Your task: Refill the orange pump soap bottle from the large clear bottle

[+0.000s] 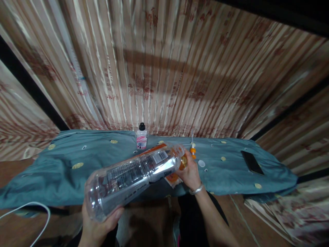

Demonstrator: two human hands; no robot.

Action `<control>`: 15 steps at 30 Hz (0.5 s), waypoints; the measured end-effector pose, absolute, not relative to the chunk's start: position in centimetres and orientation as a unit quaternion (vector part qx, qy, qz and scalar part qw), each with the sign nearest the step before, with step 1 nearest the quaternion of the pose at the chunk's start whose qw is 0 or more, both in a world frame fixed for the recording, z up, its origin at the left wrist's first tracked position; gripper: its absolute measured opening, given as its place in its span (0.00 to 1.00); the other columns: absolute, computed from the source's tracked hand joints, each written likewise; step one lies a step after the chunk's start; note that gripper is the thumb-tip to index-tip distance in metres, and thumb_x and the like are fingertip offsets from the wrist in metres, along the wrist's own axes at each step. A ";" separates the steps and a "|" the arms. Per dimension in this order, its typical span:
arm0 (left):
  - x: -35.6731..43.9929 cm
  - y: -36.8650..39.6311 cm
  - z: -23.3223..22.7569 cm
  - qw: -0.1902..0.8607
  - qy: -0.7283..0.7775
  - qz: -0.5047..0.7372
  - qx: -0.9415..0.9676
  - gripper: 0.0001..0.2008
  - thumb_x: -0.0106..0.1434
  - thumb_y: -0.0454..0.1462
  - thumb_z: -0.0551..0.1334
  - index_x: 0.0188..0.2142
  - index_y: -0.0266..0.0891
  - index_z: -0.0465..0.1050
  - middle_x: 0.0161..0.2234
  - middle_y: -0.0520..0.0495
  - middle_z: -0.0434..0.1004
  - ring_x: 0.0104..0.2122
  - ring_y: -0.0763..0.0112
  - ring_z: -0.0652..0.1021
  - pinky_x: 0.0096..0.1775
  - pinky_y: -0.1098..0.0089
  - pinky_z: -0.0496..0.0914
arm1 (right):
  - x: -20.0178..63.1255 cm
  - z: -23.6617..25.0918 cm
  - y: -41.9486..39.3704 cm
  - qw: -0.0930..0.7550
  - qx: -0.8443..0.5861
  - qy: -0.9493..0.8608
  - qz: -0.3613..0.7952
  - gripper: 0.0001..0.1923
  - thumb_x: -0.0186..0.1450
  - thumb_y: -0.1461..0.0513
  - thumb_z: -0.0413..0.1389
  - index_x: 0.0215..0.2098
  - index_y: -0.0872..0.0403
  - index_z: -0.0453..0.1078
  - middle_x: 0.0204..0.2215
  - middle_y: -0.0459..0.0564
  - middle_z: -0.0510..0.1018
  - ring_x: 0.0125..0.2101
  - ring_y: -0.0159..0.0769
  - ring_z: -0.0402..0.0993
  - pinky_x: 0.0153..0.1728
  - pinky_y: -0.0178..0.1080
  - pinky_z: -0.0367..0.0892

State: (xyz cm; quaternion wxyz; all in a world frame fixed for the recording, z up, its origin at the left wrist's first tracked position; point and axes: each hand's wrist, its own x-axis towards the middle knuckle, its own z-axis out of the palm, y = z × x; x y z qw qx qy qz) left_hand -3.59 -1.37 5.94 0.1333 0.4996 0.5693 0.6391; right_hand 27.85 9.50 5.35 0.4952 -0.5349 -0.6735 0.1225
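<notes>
My left hand [99,226] grips the base of a large clear plastic bottle [131,178] that lies tilted, its neck pointing away toward the upper right. My right hand [190,173] is at the bottle's neck, fingers curled around the mouth by a small orange-gold piece [183,161]; whether it grips the bottle or that piece I cannot tell. An orange packet [171,178] lies under the bottle's neck on the blue-green cloth [64,164]. A white cap [201,163] rests on the cloth just right of my right hand.
A small bottle with a black cap and pink label [141,136] stands at the cloth's far edge. An orange-and-white small item [192,150] lies nearby. A dark phone [252,162] lies at right. A white cable [38,212] curves at lower left. A striped curtain [164,68] hangs behind.
</notes>
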 end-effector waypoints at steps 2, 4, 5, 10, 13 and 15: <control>-3.5 -1.4 5.9 0.147 0.570 0.645 0.487 0.47 0.49 0.64 0.78 0.62 0.44 0.77 0.60 0.33 0.83 0.62 0.28 0.82 0.67 0.34 0.74 | 28.0 5.3 9.5 0.489 -0.539 -0.674 0.126 0.45 0.54 0.62 0.74 0.69 0.53 0.72 0.62 0.61 0.85 0.63 0.59 0.83 0.67 0.60 0.77; -3.6 -1.4 5.6 0.140 0.578 0.650 0.474 0.45 0.49 0.64 0.78 0.60 0.44 0.78 0.55 0.35 0.85 0.60 0.29 0.83 0.67 0.34 0.74 | 28.1 5.2 9.6 0.486 -0.540 -0.676 0.127 0.45 0.54 0.62 0.74 0.69 0.53 0.72 0.62 0.62 0.85 0.63 0.59 0.83 0.67 0.60 0.77; -3.7 -1.3 5.4 0.129 0.576 0.654 0.473 0.42 0.50 0.64 0.77 0.58 0.45 0.79 0.51 0.37 0.86 0.57 0.30 0.84 0.66 0.33 0.75 | 28.1 5.2 9.6 0.485 -0.538 -0.677 0.128 0.45 0.54 0.62 0.74 0.69 0.53 0.72 0.62 0.62 0.84 0.63 0.59 0.83 0.67 0.60 0.77; -4.3 -1.2 5.4 0.113 0.565 0.633 0.517 0.36 0.52 0.61 0.77 0.54 0.47 0.80 0.50 0.40 0.86 0.54 0.33 0.86 0.63 0.35 0.78 | 28.0 5.4 9.5 0.489 -0.532 -0.678 0.132 0.43 0.55 0.62 0.73 0.68 0.54 0.72 0.62 0.63 0.84 0.63 0.59 0.82 0.68 0.60 0.76; -4.2 -1.1 5.7 0.111 0.563 0.634 0.519 0.37 0.55 0.61 0.76 0.58 0.46 0.78 0.49 0.39 0.86 0.57 0.34 0.85 0.63 0.37 0.78 | 27.9 5.6 9.5 0.492 -0.531 -0.678 0.130 0.43 0.55 0.61 0.73 0.68 0.54 0.72 0.61 0.63 0.85 0.64 0.59 0.82 0.68 0.60 0.76; -4.2 -1.0 5.5 0.103 0.563 0.639 0.515 0.39 0.54 0.63 0.75 0.58 0.46 0.78 0.44 0.40 0.86 0.51 0.35 0.87 0.57 0.39 0.82 | 27.9 5.6 9.5 0.492 -0.533 -0.676 0.127 0.43 0.55 0.61 0.73 0.68 0.54 0.72 0.61 0.63 0.85 0.63 0.59 0.82 0.68 0.60 0.76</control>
